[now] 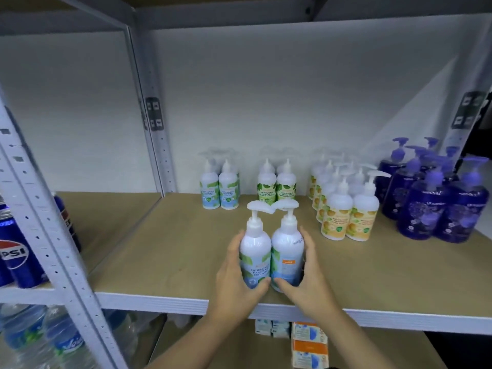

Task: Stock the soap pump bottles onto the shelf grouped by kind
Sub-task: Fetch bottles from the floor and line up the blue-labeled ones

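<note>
Gripping two blue-label bottles (270,258) near shelf (149,299) front edge, open board behind

White bottles (271,251), blue-green leaf labels; purple bottles (436,203) (deep violet); tan shelf (165,249).

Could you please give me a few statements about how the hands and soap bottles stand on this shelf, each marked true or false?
1. The left hand grips a blue-label bottle. True.
2. The right hand hangs idle, away from the shelf. False: it grips a second bottle beside the first.
3. The purple bottles stand at the right end of the shelf. True.
4. The orange-label bottles stand left of the green-label bottles. False: they stand to their right.
5. The two held bottles lie on their sides. False: both are upright.
</note>
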